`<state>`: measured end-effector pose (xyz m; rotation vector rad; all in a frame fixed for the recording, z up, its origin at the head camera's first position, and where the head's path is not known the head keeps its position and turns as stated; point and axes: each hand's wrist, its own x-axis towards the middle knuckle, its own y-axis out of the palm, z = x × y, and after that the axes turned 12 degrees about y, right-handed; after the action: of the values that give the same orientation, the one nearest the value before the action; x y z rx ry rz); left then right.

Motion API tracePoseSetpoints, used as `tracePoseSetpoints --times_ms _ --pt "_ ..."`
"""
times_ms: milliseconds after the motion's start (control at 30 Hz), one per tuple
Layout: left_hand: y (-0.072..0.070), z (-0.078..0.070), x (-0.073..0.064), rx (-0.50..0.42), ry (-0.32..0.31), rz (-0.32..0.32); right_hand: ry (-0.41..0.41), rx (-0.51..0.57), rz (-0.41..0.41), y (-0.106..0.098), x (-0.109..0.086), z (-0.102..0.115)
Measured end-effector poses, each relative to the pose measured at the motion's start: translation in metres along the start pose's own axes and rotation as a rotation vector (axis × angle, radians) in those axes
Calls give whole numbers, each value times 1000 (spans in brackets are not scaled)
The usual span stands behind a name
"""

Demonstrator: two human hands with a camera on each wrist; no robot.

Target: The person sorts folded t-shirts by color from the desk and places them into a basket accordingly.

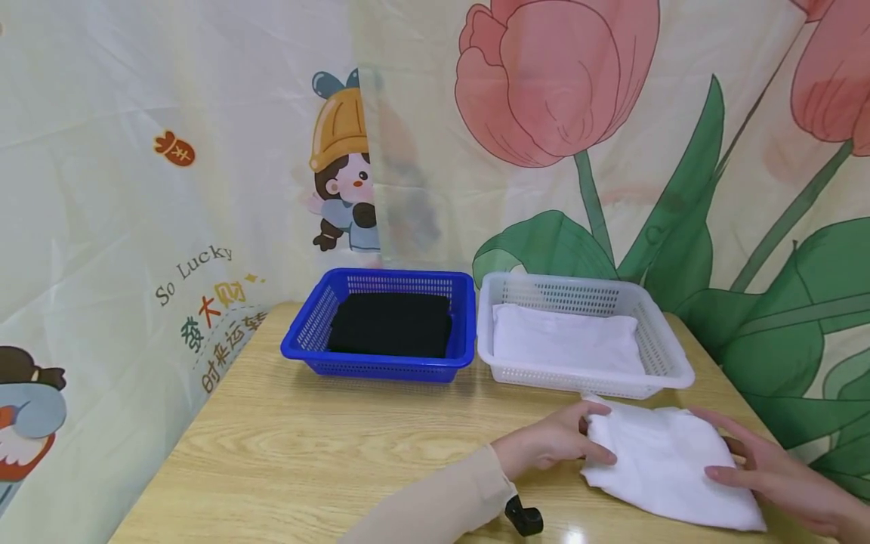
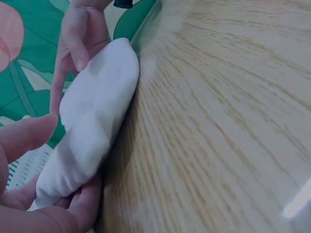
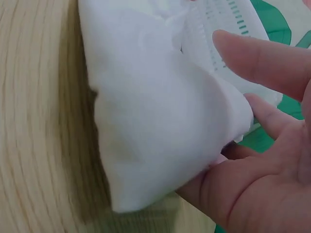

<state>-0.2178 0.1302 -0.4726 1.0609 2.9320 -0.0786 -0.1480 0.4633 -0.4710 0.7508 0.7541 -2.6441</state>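
Note:
A folded white cloth (image 1: 662, 461) lies near the table's right side, just in front of the white basket. My left hand (image 1: 557, 437) holds its left edge; in the left wrist view the fingers (image 2: 85, 206) curl beneath the fold and the thumb stands over it. On the opposite edge my right hand (image 1: 761, 461) has its fingers tucked under the cloth, with the thumb above. The right wrist view shows the cloth (image 3: 160, 111) bulging softly, its near corner casting a shadow on the wood. The fingertips under the cloth are hidden.
A blue basket (image 1: 381, 361) with folded black cloth (image 1: 390, 325) stands at the back of the wooden table (image 1: 306, 453). Right beside it, a white basket (image 1: 669, 355) contains another folded white cloth (image 1: 564, 336). A printed curtain (image 1: 421, 136) hangs behind.

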Motion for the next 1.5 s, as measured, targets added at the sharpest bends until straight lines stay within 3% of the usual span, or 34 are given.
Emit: tracePoseSetpoints --times_ms 167,300,533,667,867,1067,1300,1500 --pt "-6 -1 -2 33 -9 -38 -57 -9 -2 11 5 7" --pt "-13 5 -3 8 -6 -58 -88 -43 -46 20 11 10" --pt "-36 6 -11 -31 24 -14 -167 -26 -90 35 14 21" --pt "-49 -7 -24 -9 35 12 -242 18 -86 40 9 31" --pt "-63 -38 -43 -15 69 98 -318 72 21 36 -10 53" --pt "-75 -70 -54 -30 134 119 -377 48 -34 30 -26 85" --pt "-95 -94 -48 -62 200 82 -440 12 -141 13 -27 121" --pt "-113 -102 -26 55 265 -28 -465 -20 -244 -4 -12 148"
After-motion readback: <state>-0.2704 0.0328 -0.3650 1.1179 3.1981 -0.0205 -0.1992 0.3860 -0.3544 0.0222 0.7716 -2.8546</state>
